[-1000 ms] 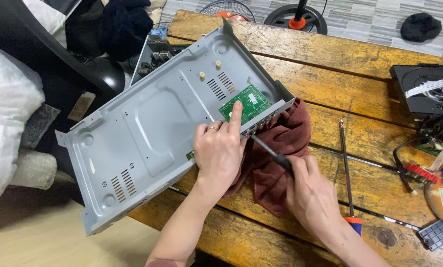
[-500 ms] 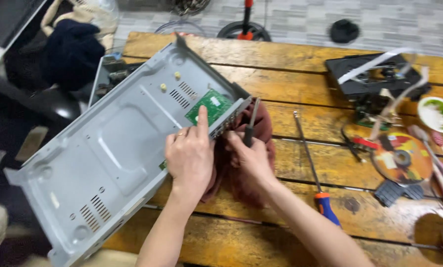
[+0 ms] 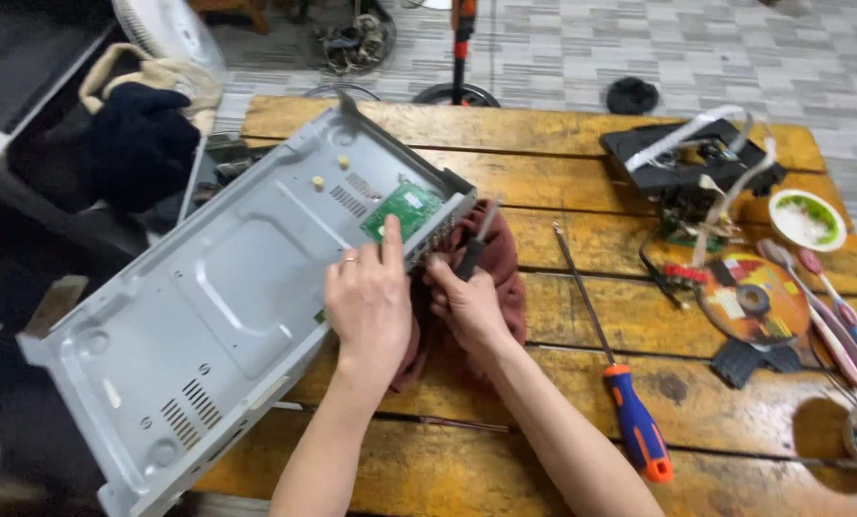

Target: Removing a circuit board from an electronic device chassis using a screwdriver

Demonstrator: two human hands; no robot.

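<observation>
A grey metal chassis (image 3: 208, 306) lies tilted across the wooden table's left edge, with a small green circuit board (image 3: 402, 209) at its right end. My left hand (image 3: 369, 302) presses flat on the chassis, index finger reaching onto the board. My right hand (image 3: 467, 302) grips a dark-handled screwdriver (image 3: 476, 244) whose tip points up at the chassis's right rim. A dark red cloth (image 3: 494, 268) lies under both hands.
A long screwdriver with a blue and orange handle (image 3: 630, 416) lies to the right. Farther right are a black drive mechanism (image 3: 687, 158), a disc (image 3: 749, 299), a small white bowl (image 3: 807, 218), several pens (image 3: 845, 321). Dark clothing (image 3: 136, 139) sits at the left.
The view has shifted, so the table's right side shows more. My right hand has swung the screwdriver from lying leftward to pointing up at the chassis rim. My left hand stays on the board.
</observation>
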